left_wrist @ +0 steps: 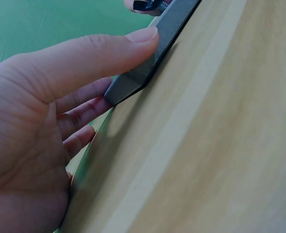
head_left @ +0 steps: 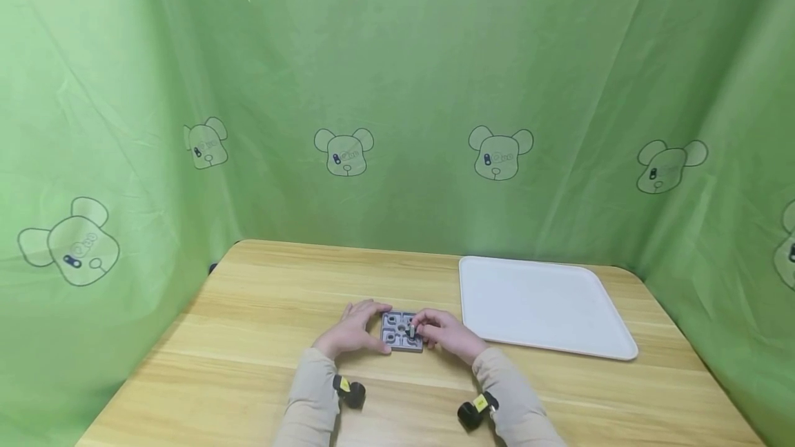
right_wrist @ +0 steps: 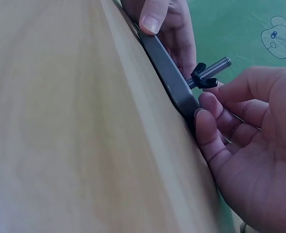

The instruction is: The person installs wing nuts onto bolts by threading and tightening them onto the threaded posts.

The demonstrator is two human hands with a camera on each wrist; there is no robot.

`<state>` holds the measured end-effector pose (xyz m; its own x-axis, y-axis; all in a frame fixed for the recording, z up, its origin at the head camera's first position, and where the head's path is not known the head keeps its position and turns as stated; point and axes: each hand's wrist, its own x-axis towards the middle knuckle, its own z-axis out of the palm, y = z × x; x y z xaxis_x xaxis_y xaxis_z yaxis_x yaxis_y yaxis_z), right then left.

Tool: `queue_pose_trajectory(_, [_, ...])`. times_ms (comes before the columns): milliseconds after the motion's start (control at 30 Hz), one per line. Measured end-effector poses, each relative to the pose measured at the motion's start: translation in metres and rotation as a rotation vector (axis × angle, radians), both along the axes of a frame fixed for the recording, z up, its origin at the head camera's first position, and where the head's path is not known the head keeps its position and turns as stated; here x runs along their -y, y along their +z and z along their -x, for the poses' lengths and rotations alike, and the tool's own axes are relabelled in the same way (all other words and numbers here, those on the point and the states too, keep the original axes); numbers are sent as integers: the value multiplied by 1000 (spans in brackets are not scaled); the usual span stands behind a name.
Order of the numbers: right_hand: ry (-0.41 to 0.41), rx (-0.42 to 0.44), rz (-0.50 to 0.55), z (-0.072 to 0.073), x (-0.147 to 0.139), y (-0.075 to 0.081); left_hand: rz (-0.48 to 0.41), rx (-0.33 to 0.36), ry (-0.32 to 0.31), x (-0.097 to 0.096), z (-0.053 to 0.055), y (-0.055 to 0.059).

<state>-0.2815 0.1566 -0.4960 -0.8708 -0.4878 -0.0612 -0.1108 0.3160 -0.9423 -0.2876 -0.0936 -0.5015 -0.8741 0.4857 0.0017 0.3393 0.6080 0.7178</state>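
Note:
A grey square plate point(head_left: 401, 349) with several recessed round features lies on the wooden table, in front of the person. The left hand point(head_left: 354, 331) grips its left side, the thumb on the near edge and fingers on the far edge. From the plate's right part rises a threaded bolt point(right_wrist: 217, 68) bearing a black wing nut point(right_wrist: 199, 77). The right hand point(head_left: 448, 333) holds the wing nut at its fingertips, while its lower fingers lie against the plate's edge. In the left wrist view the left thumb point(left_wrist: 109, 56) presses the plate's side; the right hand is mostly cut off.
A white tray point(head_left: 546, 302) lies on the table point(head_left: 248, 336) at the back right, just beyond the right hand. Green curtains point(head_left: 404, 88) with bear-head prints stand behind the table and along both sides. Each sleeve carries a black wrist camera point(head_left: 354, 395).

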Motion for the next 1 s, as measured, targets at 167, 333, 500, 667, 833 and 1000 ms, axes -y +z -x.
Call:
queue_pose_trajectory(167, [6,-2,0,-1,1,1,3,0,-3,0,0,1])
queue_pose_trajectory(333, [3,-1,-17,-1,1,1,5,-2,-6,0,1,1])
queue_pose_trajectory(500, [7,-28,-48,-4,3,4,0,-1,0,1,1,0])
queue_pose_trajectory(667, [-1,-103,-115,-7,7,8,1,-2,2,1,1,-1])
queue_pose_trajectory(833, [-41,-138,-138,-4,9,0,4,-5,1,1,2,-2])
queue_pose_trajectory(1000, [-76,-143,-150,-4,12,-2,1,-4,0,1,1,-1])
